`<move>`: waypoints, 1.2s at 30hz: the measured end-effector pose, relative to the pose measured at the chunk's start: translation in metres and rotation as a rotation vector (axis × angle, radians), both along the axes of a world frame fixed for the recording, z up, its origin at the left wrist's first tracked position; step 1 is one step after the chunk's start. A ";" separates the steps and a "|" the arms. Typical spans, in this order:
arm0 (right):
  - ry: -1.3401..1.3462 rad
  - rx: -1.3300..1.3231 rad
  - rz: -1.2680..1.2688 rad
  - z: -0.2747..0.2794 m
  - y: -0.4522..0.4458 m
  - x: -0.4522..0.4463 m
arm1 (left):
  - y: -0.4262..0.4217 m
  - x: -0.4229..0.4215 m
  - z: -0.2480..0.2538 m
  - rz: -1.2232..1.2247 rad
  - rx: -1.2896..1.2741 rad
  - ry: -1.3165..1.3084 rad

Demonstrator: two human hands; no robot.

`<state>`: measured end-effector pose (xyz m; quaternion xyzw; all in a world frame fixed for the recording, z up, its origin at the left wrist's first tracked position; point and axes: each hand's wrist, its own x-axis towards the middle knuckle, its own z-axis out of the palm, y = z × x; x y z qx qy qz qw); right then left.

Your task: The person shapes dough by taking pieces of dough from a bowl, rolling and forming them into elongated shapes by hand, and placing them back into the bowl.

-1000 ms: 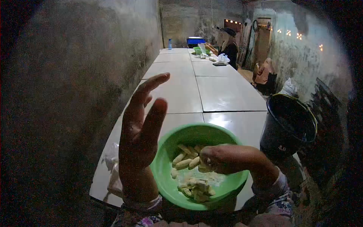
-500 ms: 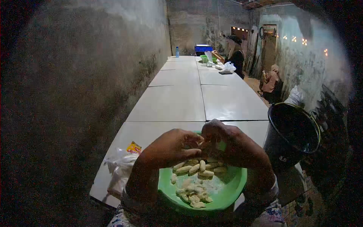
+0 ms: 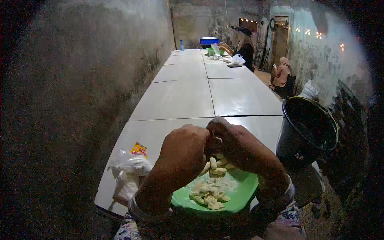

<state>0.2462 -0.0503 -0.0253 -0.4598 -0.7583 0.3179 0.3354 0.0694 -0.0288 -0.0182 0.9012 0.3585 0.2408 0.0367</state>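
A long white table (image 3: 182, 98) with dark seams is stretching away. At its near end a green bowl (image 3: 246, 200) is sitting, with plastic bags (image 3: 138, 165) holding something white and a yellow packet (image 3: 139, 149) lying to its left. Farther off, a blue bottle (image 3: 181, 45), a second green bowl (image 3: 210, 52), a crumpled white bag (image 3: 238, 59) and a dark flat object (image 3: 234, 65) are resting.

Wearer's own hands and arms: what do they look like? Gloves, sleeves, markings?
Left hand and right hand are bare, no gloves. Left sleeve and right sleeve: loose fabric, pale with a dark bluish-purple, possibly floral print. Light edging at the right cuff. No cables visible; finer print detail is blurred.
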 end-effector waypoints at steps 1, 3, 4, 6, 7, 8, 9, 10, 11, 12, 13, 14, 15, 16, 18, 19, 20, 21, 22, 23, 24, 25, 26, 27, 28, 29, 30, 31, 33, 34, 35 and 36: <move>-0.001 -0.001 0.001 -0.001 0.001 0.001 | -0.002 0.000 0.000 0.041 0.007 -0.011; -0.012 0.160 0.056 -0.001 0.002 0.003 | -0.004 -0.003 0.001 0.019 0.012 -0.076; -0.012 0.161 0.056 0.001 0.000 0.003 | -0.008 -0.004 0.004 0.017 0.035 -0.072; -0.065 0.160 0.032 0.007 -0.006 0.002 | -0.010 -0.005 0.007 0.016 0.057 -0.068; -0.064 0.161 0.032 0.009 -0.007 0.004 | -0.009 -0.006 0.007 -0.008 0.045 -0.005; -0.123 0.103 0.047 0.012 -0.007 0.007 | -0.009 -0.008 0.008 -0.031 0.033 0.058; -0.182 0.046 0.062 0.014 -0.007 0.011 | -0.008 -0.010 0.009 -0.031 0.036 0.058; -0.183 0.048 0.062 0.017 -0.006 0.015 | -0.008 -0.013 0.011 -0.158 0.019 0.029; -0.181 0.060 0.192 0.019 -0.005 0.020 | -0.008 -0.016 0.013 -0.286 0.001 0.001; -0.180 0.072 0.321 0.021 -0.004 0.023 | -0.010 -0.018 0.017 -0.288 0.012 0.048; -0.184 0.078 0.321 0.020 -0.004 0.026 | -0.008 -0.019 0.015 -0.287 0.019 0.046; -0.212 0.107 0.310 0.016 -0.002 0.027 | -0.004 -0.020 0.011 -0.302 -0.002 0.043; -0.242 0.139 0.297 0.014 -0.001 0.028 | 0.000 -0.020 0.009 -0.318 -0.019 0.040; -0.208 0.011 0.208 0.017 -0.005 0.025 | 0.000 -0.019 0.010 -0.309 -0.016 0.045; -0.315 0.177 0.289 0.011 0.003 0.037 | 0.000 -0.020 0.014 -0.283 -0.032 0.065; -0.416 0.334 0.370 0.009 0.004 0.039 | -0.001 -0.020 0.014 -0.257 -0.059 0.089; -0.439 0.377 0.408 0.015 0.003 0.042 | -0.002 -0.021 0.015 -0.235 -0.057 0.075; -0.433 0.369 0.404 0.015 0.002 0.048 | 0.000 -0.025 0.013 -0.240 -0.066 0.079; -0.384 0.265 0.259 0.012 0.000 0.059 | 0.003 -0.031 0.011 -0.188 -0.040 0.003; -0.338 0.160 0.114 0.010 0.001 0.066 | 0.006 -0.035 0.009 -0.135 -0.014 -0.074; -0.483 0.380 0.091 0.010 0.007 0.070 | 0.000 -0.036 0.017 -0.085 0.005 -0.062; -0.280 0.165 -0.007 0.013 0.004 0.068 | 0.002 -0.037 0.016 -0.088 -0.001 -0.060; -0.415 0.243 -0.014 0.024 0.000 0.064 | 0.005 -0.038 0.015 -0.159 -0.068 -0.067; -0.550 0.323 -0.020 0.033 -0.003 0.059 | 0.007 -0.039 0.016 -0.228 -0.132 -0.076; -0.551 0.330 -0.017 0.033 -0.001 0.057 | 0.006 -0.035 0.018 -0.286 -0.149 -0.094; -0.575 0.330 -0.007 0.029 0.000 0.054 | 0.006 -0.031 0.017 -0.282 -0.142 -0.095; -0.598 0.331 0.003 0.026 0.001 0.051 | 0.006 -0.027 0.015 -0.313 -0.125 -0.123; -0.598 0.338 0.006 0.024 0.001 0.046 | 0.007 -0.023 0.013 -0.344 -0.110 -0.150; -0.348 0.283 0.079 0.018 0.000 0.038 | 0.006 -0.020 0.014 -0.342 -0.169 -0.178; -0.341 0.449 0.120 0.014 0.002 0.034 | 0.004 -0.018 0.015 -0.283 -0.216 -0.182; -0.342 0.453 0.121 0.013 0.001 0.033 | 0.002 -0.017 0.015 -0.224 -0.265 -0.186; -0.308 0.321 0.134 0.014 -0.001 0.031 | 0.001 -0.015 0.014 -0.234 -0.259 -0.188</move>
